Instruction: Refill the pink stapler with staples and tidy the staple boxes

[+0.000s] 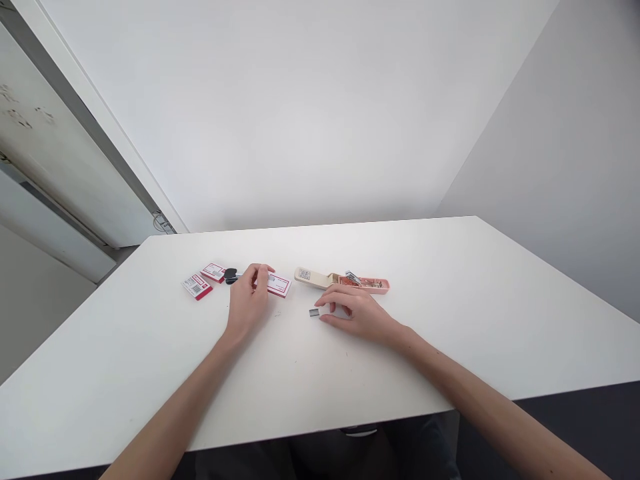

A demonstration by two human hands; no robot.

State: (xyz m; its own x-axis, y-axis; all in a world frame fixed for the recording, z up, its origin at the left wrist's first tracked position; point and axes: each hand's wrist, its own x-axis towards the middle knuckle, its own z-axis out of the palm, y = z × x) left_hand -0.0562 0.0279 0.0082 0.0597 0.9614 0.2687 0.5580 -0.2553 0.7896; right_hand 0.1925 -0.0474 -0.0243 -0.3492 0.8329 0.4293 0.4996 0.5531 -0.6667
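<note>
My left hand [249,300] is closed, its fingers curled over the left end of a flat red-and-white box [279,285] on the table. A black-headed object [231,275] with a pale shaft pokes out to the left of that hand; its other end is hidden. Fingers apart and bent, my right hand [357,312] rests on its side with nothing visibly in its grasp. Just off its fingertips lies a short grey metal strip [314,312], which looks like staples. Behind the right hand, a slim pink case [379,287] with a cream lid [313,277] lies opened out, small metal pieces inside.
Two more red-and-white packets, one near [197,287] and one farther back [213,271], lie left of my left hand. All of this is on a white table [280,400]. A white wall [320,120] rises behind its back edge.
</note>
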